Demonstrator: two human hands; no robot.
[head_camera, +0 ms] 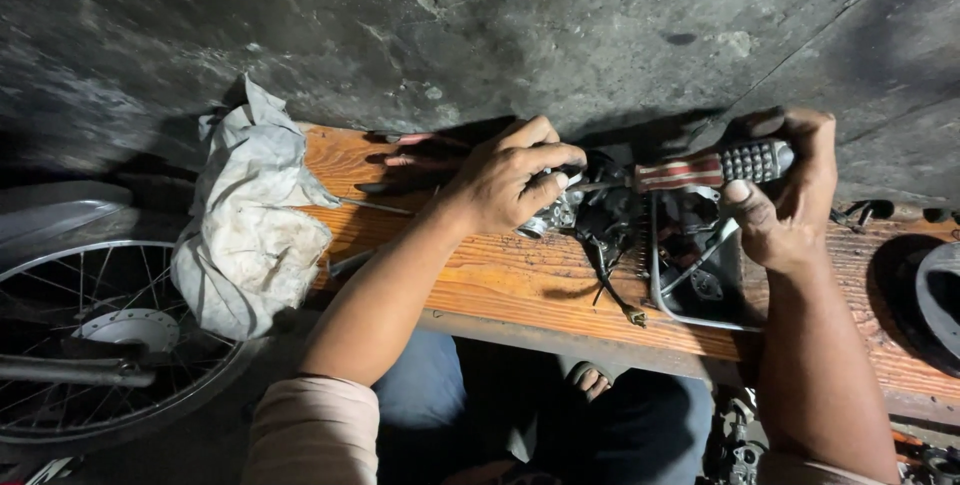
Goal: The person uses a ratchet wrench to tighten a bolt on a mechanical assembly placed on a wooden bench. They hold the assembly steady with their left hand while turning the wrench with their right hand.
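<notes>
Screwdriver [712, 167] work is the step in hand: the right hand [790, 200] has its fingers clamped on the striped handle, and the left hand [510, 183] grips a small metal engine part [555, 215] on the wooden counter [520, 285]. The part sits at 9 o'clock from the handle, with a wire tray [700, 320] at 6 o'clock; next, I judge, the tip must stay seated while the part is held steady.

dim, harsh overhead light, deep shadows

**Surroundings of the work area**

A crumpled grey-white rag [250, 220] lies on the left end of the orange wooden surface [500, 285]. A spoked wheel [95, 345] stands on the floor below left. A wire tray [665, 290] sits right of centre, a dark round part [935, 295] at the far right edge, and a stained concrete wall [480, 25] behind.
</notes>
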